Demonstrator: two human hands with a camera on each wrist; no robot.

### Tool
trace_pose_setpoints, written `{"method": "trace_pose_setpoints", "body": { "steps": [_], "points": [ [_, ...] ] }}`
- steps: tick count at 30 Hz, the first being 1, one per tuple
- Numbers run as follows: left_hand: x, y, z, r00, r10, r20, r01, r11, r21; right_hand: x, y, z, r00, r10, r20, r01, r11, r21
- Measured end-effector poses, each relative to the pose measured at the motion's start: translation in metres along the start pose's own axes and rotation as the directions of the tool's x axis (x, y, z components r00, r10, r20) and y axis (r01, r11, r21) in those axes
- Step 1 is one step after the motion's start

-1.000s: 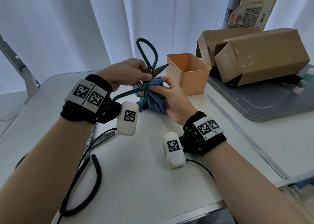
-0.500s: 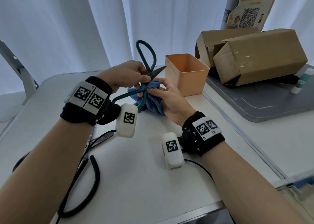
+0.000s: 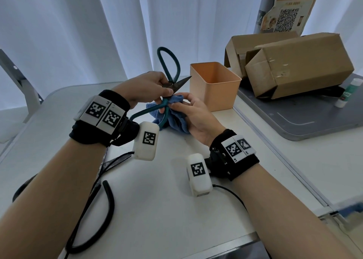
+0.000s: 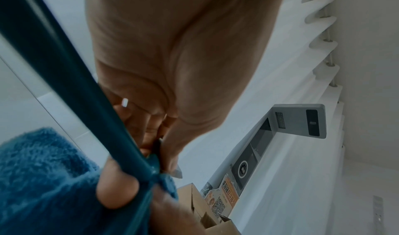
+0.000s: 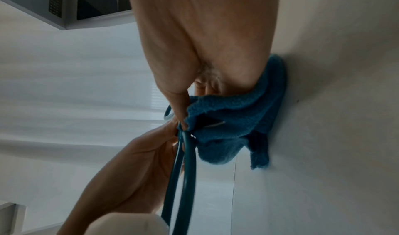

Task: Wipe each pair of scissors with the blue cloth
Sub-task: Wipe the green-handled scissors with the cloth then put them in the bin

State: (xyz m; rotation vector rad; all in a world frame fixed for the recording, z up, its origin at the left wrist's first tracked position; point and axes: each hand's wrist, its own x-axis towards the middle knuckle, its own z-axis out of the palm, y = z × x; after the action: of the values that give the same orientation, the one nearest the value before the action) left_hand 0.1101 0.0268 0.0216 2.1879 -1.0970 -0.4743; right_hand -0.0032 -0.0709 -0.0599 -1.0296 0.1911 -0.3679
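Note:
My left hand (image 3: 155, 87) grips the teal-handled scissors (image 3: 169, 66) near the pivot and holds them above the table; one handle loop stands up, and a dark blade tip (image 3: 184, 80) points right. The other teal handle (image 4: 71, 88) slants down toward my left wrist. My right hand (image 3: 188, 109) pinches the blue cloth (image 3: 176, 119) around that lower handle, just below the pivot. In the right wrist view the cloth (image 5: 233, 119) hangs bunched under my fingers, with the teal handle (image 5: 183, 170) beside it. A black-handled pair of scissors (image 3: 98, 180) lies on the table at the lower left.
An orange plastic bin (image 3: 214, 85) stands right behind my hands. Two cardboard boxes (image 3: 298, 64) lie on a grey tray (image 3: 306, 119) at the right, with a small white bottle (image 3: 348, 93) beside them. White curtains hang behind the table.
The cloth in my right hand has shifted slightly up along the lower handle toward the pivot. The scissors have tipped a little; both hands stay in the same place.

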Motion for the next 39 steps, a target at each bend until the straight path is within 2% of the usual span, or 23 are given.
{"method": "trace_pose_setpoints", "body": {
  "steps": [3,6,13,19,26,39],
  "points": [
    [0.0005,-0.0009,-0.0019,1.000,-0.005,-0.009,0.005,1.000,-0.026,0.0001,0.0019,0.0008,1.000,-0.016,-0.016,0.015,0.999,-0.028],
    [0.0001,-0.0003,-0.0015,1.000,-0.010,-0.007,0.010,1.000,-0.023,0.0004,0.0007,-0.0003,0.999,-0.036,0.025,0.035,0.999,0.010],
    [0.0002,0.0003,0.0004,1.000,-0.014,-0.015,0.013,0.999,-0.032,-0.0001,0.0024,0.0009,0.999,-0.034,-0.008,0.034,0.999,-0.020],
    [-0.0008,0.0018,0.0018,1.000,-0.006,-0.008,0.006,1.000,-0.009,-0.0012,-0.0011,-0.0005,0.999,-0.029,0.017,0.029,0.999,0.013],
    [0.0000,0.0012,0.0012,1.000,-0.011,-0.009,0.011,1.000,-0.012,-0.0019,0.0006,0.0029,0.998,-0.042,-0.047,0.042,0.999,-0.017],
    [-0.0012,-0.0004,-0.0052,1.000,-0.017,-0.004,0.016,0.997,-0.072,0.0003,0.0000,0.0032,0.999,-0.028,-0.020,0.026,0.997,-0.069]
  ]
}}
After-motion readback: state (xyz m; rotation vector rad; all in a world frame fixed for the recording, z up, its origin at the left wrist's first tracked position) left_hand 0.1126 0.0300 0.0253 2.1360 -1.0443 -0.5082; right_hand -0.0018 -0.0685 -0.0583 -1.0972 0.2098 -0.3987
